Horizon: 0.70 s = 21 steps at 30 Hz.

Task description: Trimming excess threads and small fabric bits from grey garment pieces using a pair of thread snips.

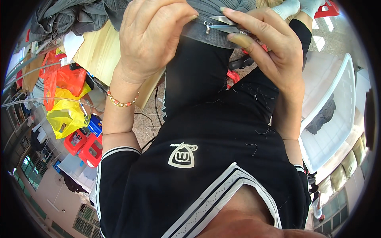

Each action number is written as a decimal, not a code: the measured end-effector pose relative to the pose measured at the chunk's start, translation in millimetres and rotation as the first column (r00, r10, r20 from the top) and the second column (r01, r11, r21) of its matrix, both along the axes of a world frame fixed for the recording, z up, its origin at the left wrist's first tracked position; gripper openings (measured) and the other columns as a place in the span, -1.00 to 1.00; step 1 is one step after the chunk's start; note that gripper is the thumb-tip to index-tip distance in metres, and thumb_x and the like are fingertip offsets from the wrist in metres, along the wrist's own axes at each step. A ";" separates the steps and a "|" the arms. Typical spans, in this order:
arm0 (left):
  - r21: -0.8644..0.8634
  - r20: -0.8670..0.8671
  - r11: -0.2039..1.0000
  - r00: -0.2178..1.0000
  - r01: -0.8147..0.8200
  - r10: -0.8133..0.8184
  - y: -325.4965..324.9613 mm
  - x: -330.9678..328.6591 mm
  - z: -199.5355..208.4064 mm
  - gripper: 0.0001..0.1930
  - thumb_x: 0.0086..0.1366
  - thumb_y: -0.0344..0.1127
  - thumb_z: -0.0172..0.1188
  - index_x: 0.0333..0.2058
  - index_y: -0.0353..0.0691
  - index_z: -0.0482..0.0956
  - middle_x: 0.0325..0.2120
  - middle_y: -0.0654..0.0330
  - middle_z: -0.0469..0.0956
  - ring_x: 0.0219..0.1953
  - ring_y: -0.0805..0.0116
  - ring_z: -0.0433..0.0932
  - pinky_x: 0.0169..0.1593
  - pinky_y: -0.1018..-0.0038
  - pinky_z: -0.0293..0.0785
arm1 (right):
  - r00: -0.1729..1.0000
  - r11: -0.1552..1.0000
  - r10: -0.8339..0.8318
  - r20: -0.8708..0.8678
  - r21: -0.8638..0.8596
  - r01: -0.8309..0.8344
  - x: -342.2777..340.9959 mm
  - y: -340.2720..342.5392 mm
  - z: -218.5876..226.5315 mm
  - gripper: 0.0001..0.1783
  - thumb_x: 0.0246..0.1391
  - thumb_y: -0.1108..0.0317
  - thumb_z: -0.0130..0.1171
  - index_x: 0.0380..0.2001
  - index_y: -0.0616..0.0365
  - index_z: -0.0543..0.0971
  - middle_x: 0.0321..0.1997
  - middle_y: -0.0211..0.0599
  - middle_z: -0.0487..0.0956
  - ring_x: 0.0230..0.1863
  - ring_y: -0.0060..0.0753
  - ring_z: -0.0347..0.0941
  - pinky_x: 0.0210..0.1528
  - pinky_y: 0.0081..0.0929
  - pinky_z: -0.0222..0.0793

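Observation:
Grey ribbed fabric (190,36) lies across my lap, reaching the top edge of the view. A small metal hook fastener (207,27) sits near its edge. My right hand (274,43) grips small thread snips (226,28) between thumb and fingers. Their two blades are apart and point left, the lower tip close to the hook. To the left of the hook is my left hand (149,37), its thumb and fingers pinched together over the fabric. Whatever is in that pinch is hidden or too fine to make out.
A pale wooden board (97,45) stands at my left, with more grey garments (75,20) piled beyond it. Yellow (65,115) and red plastic bags hang below, near red stools (90,150). At right stands a white plastic bin (337,115) holding dark cloth (322,117).

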<state>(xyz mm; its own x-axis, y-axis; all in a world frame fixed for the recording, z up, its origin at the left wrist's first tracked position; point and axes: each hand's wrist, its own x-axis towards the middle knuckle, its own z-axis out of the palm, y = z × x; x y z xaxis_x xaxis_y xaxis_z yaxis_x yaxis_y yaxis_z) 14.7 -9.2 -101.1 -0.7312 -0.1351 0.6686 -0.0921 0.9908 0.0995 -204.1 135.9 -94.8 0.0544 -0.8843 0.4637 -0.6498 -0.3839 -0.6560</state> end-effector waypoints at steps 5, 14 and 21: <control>0.077 -0.018 0.997 1.000 -0.021 0.022 3.3 3.6 2.3 -0.80 0.27 -0.57 0.29 -0.15 -0.22 0.61 -0.24 0.17 0.66 -0.20 0.24 0.61 -0.09 0.42 0.47 | 0.999 1.000 -0.013 -0.035 0.025 0.014 6.6 -2.6 5.5 -0.50 -0.01 0.51 0.43 0.08 0.10 0.70 -0.34 -0.35 0.52 -0.41 -0.51 0.40 -0.39 -0.54 0.31; 0.153 0.110 0.988 0.994 -0.033 0.016 11.8 1.1 7.6 -0.68 0.19 -0.58 0.34 -0.06 -0.19 0.70 -0.13 0.21 0.69 -0.10 0.25 0.62 -0.03 0.44 0.47 | 0.997 0.998 -0.038 -0.070 0.055 0.042 2.0 2.8 4.7 -0.50 0.01 0.50 0.43 0.09 0.11 0.68 -0.32 -0.35 0.53 -0.42 -0.52 0.40 -0.40 -0.56 0.30; 0.125 -0.065 0.991 0.997 0.052 -0.044 2.0 2.2 -7.8 -0.78 0.18 -0.52 0.39 -0.17 -0.19 0.73 -0.17 0.23 0.70 -0.13 0.33 0.63 -0.04 0.46 0.47 | 0.997 0.999 -0.019 -0.078 -0.029 0.017 -4.4 2.2 -2.6 -0.51 0.02 0.47 0.43 0.09 0.15 0.68 -0.27 -0.30 0.56 -0.37 -0.49 0.44 -0.35 -0.58 0.33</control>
